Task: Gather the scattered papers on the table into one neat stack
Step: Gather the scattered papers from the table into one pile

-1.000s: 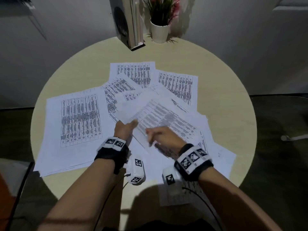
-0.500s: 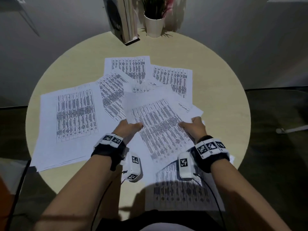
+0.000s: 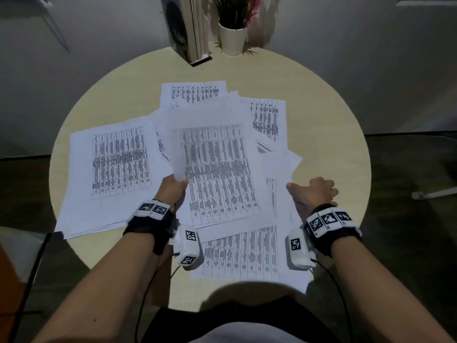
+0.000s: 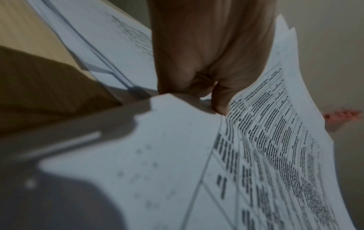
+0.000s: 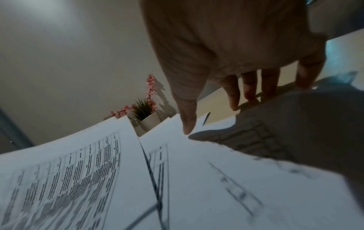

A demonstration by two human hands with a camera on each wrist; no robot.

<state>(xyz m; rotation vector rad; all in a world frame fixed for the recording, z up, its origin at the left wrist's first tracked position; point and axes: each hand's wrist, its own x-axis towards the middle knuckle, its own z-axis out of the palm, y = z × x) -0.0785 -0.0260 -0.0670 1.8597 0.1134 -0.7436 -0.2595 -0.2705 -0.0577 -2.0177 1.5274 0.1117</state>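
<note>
**Left hand lifting sheets from the scattered papers**

Nearest, one printed sheet (image 3: pixel 247 256) lies flat. Left hand (image 3: pixel 173 191) pinches a lifted bundle (image 3: pixel 215 154); right hand (image 3: pixel 312 194), fingers spread, hovers over papers (image 3: pixel 277 167). Left: a pile (image 3: pixel 111 169). Far: potted plant (image 3: pixel 233 38) on the round table (image 3: pixel 321 115).

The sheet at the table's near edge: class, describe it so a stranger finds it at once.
Start at the round table. The sheet lies flat nearest the person, between the wrists. Unlike the papers the left hand grips, it lies untouched below them.
</note>
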